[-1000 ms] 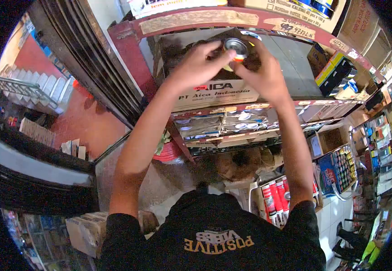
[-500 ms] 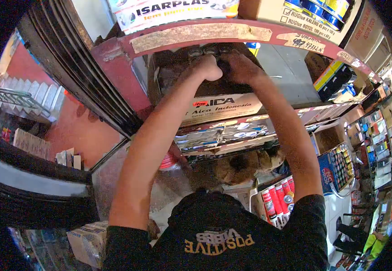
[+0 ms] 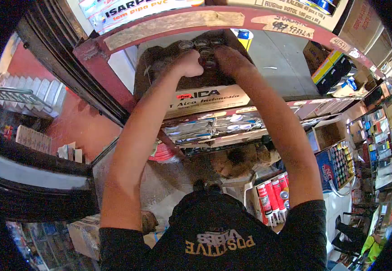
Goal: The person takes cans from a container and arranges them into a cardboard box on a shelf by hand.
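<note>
An open cardboard box marked "Aica Indonesia" [image 3: 205,100] sits on the shelf in front of me. In its shadowed inside stand several dark round cans [image 3: 185,44], their rims catching some light. My left hand [image 3: 189,64] is over the box, curled closed beside the cans; what its fingers hold, if anything, is hidden. My right hand [image 3: 233,61] reaches into the box's right side, close to the cans. Its fingers are lost in shadow, so their grip does not show.
A red shelf beam [image 3: 173,29] curves above the box. Higher up are an "Isarplas" carton [image 3: 137,11] and a glue carton [image 3: 295,9]. Below lie packets [image 3: 189,131] on a lower shelf. Red tubes [image 3: 275,196] stand near my right side, with a carton of cans [image 3: 336,167] beyond.
My view has shifted so the shelf and box sit further left. My hands have moved apart a little, and more of the cans between them shows now.
</note>
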`<state>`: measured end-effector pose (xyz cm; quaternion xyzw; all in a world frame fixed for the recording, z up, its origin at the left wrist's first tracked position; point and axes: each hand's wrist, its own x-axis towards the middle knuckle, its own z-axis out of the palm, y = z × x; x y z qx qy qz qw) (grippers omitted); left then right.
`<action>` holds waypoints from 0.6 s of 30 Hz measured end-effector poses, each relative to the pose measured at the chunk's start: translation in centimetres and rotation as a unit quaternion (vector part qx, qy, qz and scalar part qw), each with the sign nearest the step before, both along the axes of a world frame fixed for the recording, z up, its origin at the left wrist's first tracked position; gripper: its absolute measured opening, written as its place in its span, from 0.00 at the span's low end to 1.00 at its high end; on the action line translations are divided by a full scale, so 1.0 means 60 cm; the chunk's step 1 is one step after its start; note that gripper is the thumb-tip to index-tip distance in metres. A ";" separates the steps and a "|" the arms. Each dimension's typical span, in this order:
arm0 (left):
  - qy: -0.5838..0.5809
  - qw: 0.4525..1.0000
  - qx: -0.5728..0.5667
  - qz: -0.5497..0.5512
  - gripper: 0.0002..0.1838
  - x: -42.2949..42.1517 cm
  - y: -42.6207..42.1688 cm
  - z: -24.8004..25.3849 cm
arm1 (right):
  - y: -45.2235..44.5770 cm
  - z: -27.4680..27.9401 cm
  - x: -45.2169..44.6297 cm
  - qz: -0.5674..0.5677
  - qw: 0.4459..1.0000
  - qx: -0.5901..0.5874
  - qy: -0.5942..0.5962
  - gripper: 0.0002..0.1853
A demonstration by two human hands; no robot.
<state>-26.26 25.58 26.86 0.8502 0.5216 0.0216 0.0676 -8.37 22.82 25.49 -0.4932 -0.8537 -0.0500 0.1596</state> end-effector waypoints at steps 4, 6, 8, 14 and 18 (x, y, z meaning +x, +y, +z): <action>-0.028 0.999 0.028 -0.034 0.25 -0.014 -0.003 -0.006 | -0.004 0.000 -0.007 -0.009 0.999 0.026 0.024 0.11; -0.032 0.998 -0.051 -0.011 0.26 -0.016 -0.003 -0.008 | -0.015 0.014 -0.011 -0.053 0.998 -0.028 -0.014 0.11; -0.056 0.995 -0.078 -0.020 0.25 -0.019 -0.001 -0.013 | -0.006 0.006 -0.011 -0.063 0.998 -0.017 -0.022 0.11; -0.046 0.996 -0.009 -0.070 0.18 -0.029 0.006 -0.040 | 0.009 -0.014 -0.016 -0.091 0.996 0.001 -0.011 0.11; -0.105 0.993 0.014 -0.053 0.14 -0.037 -0.047 -0.023 | 0.062 -0.080 -0.006 -0.045 0.995 0.071 0.049 0.11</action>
